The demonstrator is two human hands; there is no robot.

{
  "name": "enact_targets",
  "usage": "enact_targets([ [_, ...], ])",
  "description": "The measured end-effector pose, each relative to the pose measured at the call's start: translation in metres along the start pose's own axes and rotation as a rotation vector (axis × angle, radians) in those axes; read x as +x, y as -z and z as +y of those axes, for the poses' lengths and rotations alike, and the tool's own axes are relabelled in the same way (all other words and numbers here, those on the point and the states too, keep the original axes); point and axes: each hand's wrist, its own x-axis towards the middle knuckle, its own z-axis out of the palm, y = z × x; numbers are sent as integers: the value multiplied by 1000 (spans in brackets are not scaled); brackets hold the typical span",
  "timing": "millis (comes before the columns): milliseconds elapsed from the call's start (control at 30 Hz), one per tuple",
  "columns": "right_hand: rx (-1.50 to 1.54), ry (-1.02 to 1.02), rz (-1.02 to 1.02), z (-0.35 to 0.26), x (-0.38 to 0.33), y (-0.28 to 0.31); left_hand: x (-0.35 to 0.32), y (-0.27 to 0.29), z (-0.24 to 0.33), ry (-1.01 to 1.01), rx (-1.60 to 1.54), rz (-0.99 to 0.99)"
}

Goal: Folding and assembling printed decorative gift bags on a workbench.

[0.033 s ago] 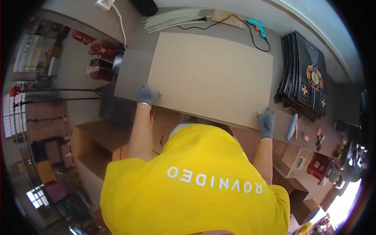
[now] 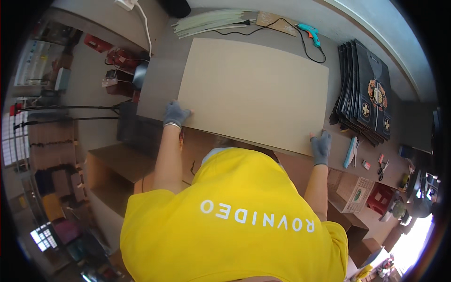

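Note:
A large plain tan cardboard sheet point(image 2: 253, 94) lies flat on the grey tabletop point(image 2: 159, 80), its near edge running along the table's front. My left hand point(image 2: 176, 113), in a grey glove with bare fingertips, grips the sheet's near left corner, thumb over the board. At the near right corner my right hand point(image 2: 321, 146), gloved alike, holds the sheet's edge with the thumb against it. The other fingers of both hands are partly hidden.
Behind the sheet lie pale glue sticks point(image 2: 211, 22) and a teal glue gun point(image 2: 310, 34) with a black cord. A stack of black printed panels point(image 2: 369, 94) stands at right, near a blue-handled cutter point(image 2: 350, 152) and scissors point(image 2: 384, 170). An open cardboard box point(image 2: 117, 174) sits lower left.

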Motion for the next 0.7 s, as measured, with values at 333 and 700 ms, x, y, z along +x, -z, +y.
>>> enact_targets([
  [333, 525, -188, -152, -5, 19, 64, 38, 4, -59, -228, -271, -65],
  [700, 928, -60, -471, 27, 10, 62, 63, 63, -31, 3, -1204, -636],
])
